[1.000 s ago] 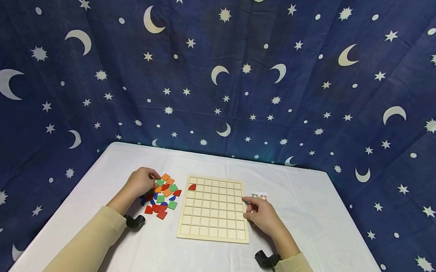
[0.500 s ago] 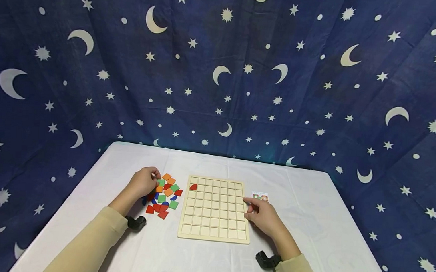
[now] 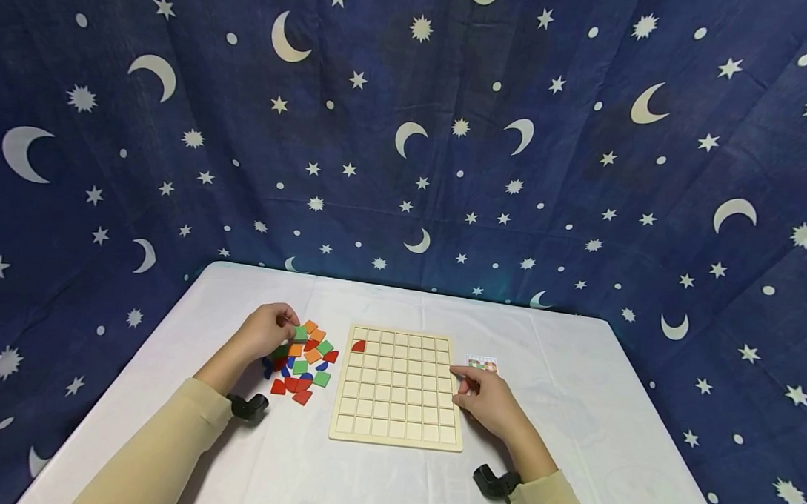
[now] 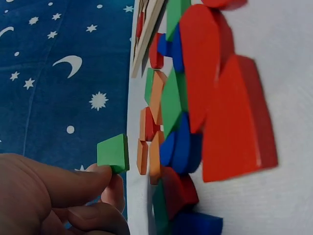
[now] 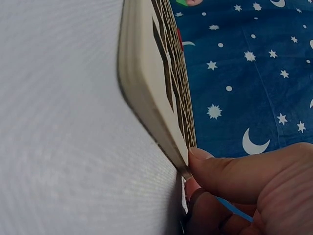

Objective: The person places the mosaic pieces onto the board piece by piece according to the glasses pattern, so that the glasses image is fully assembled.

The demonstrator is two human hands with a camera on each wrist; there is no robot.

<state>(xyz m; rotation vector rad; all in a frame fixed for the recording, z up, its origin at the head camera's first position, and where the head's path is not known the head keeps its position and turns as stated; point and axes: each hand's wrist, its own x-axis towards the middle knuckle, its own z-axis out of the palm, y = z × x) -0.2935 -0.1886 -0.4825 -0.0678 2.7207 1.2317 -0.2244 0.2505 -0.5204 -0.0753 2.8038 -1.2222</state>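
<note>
My left hand (image 3: 265, 332) pinches a green square tile (image 4: 112, 152) between thumb and fingers, raised above the pile of loose tiles in the left wrist view. The pile (image 3: 299, 367) mixes red quarter-round, blue rounded, orange and green square pieces left of a pale wooden grid board (image 3: 399, 389). One red quarter-round tile (image 3: 359, 346) sits in a cell of the board's left column, second row from the back. At the board's right edge, my right hand (image 3: 487, 397) grips the rim with thumb and fingers; the right wrist view shows the thumb (image 5: 220, 174) against that edge.
Partly behind the right hand lies a small printed card (image 3: 482, 361) with a coloured pattern. Everything rests on a white-covered table (image 3: 591, 429). A dark blue curtain (image 3: 407, 133) with moons and stars hangs around its back and sides.
The left hand has picked up the green tile from the pile and raised it slightly. The right hand stays at the board's edge, and the board keeps its place.
</note>
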